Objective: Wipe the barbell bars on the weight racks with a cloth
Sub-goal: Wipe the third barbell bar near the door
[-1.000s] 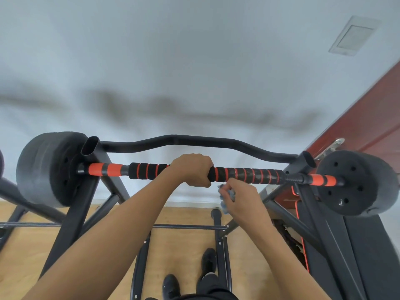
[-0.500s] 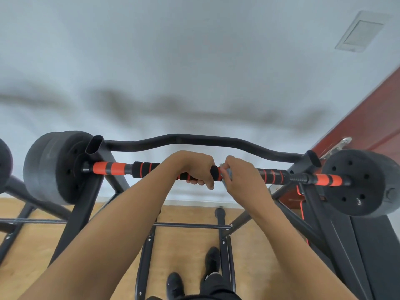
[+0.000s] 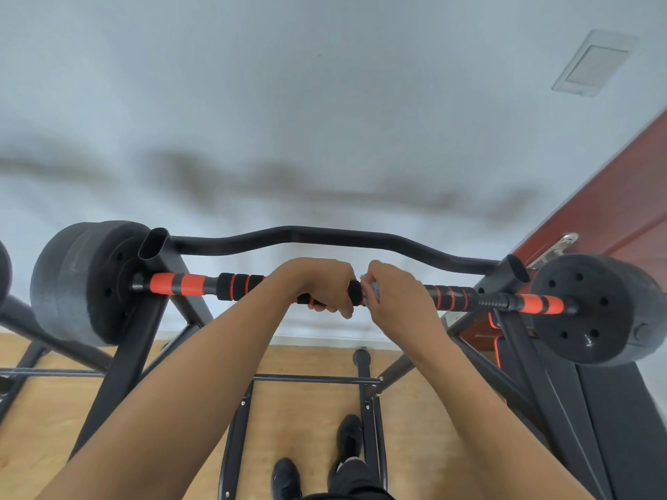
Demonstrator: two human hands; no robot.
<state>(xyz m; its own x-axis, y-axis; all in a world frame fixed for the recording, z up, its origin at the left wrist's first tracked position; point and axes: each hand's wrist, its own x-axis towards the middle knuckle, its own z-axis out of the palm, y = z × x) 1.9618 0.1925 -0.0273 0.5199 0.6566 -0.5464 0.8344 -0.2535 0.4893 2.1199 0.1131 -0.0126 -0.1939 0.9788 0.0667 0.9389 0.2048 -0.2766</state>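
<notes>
Barbell bar (image 3: 187, 285): left hand (image 3: 319, 286) grip curled around it; right hand (image 3: 399, 299) grip clutched cloth (image 3: 372, 291) against it.

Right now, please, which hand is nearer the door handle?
Right. The right hand holds the cloth on the bar toward the door handle; the left hand grips farther away.

L hand (image 3: 317, 285) grips barbell bar (image 3: 451, 297) mid-rack; R hand (image 3: 393, 299) presses cloth (image 3: 371, 288) on it, beside L.

Most of the cloth (image 3: 371, 291) is hidden under the right hand (image 3: 393, 299); its colour stays unclear.
</notes>
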